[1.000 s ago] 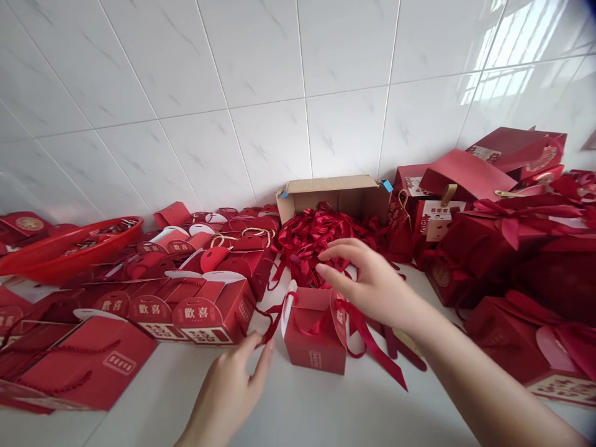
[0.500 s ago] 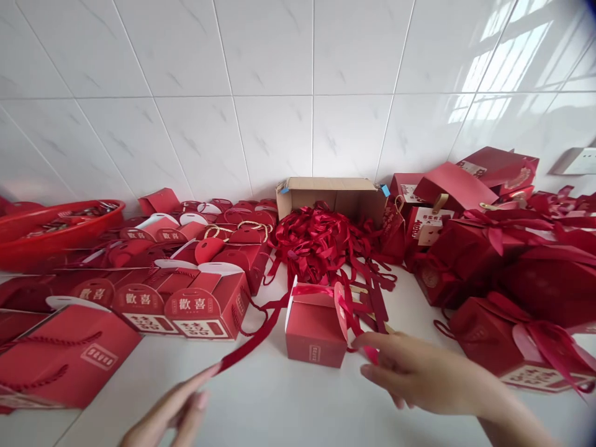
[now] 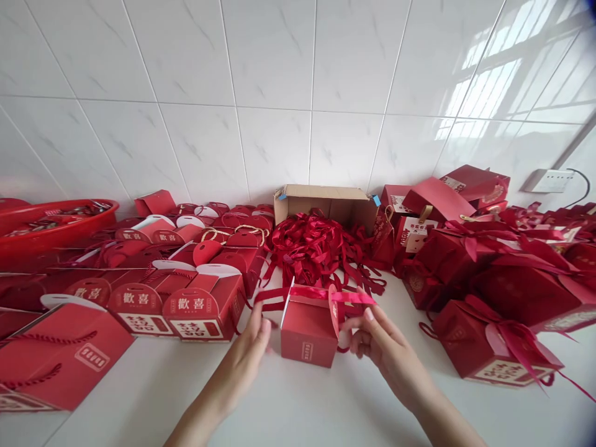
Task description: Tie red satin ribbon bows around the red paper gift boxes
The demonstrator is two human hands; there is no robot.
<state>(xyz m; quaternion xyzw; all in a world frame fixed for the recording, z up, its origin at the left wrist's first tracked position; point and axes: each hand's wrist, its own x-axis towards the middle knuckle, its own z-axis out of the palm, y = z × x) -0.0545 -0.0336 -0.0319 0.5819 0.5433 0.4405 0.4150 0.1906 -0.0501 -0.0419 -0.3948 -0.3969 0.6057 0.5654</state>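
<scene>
A small red gift box point(image 3: 307, 332) stands upright on the white table in front of me. A red ribbon point(image 3: 351, 298) passes through the top of its rounded flaps and comes out at both sides. To the left of the box, my left hand point(image 3: 244, 357) has its fingers closed around one length of the ribbon. Over on the right, my right hand point(image 3: 384, 347) grips the other length near its fingertips, close to the box's side flap. Behind the box lies a heap of loose red ribbons point(image 3: 316, 248), spilling from a cardboard carton point(image 3: 326, 192).
Rows of red boxes point(image 3: 200, 310) with rope handles fill the left side. A red plastic basin point(image 3: 60, 226) of small wrapped items stands behind them. Ribbon-tied red boxes point(image 3: 493, 347) crowd the right. A white socket point(image 3: 549, 180) is on the tiled wall.
My left hand has moved up and right to the box's left side. The right hand has risen slightly, drawing the ribbon out sideways. The view has shifted a little.
</scene>
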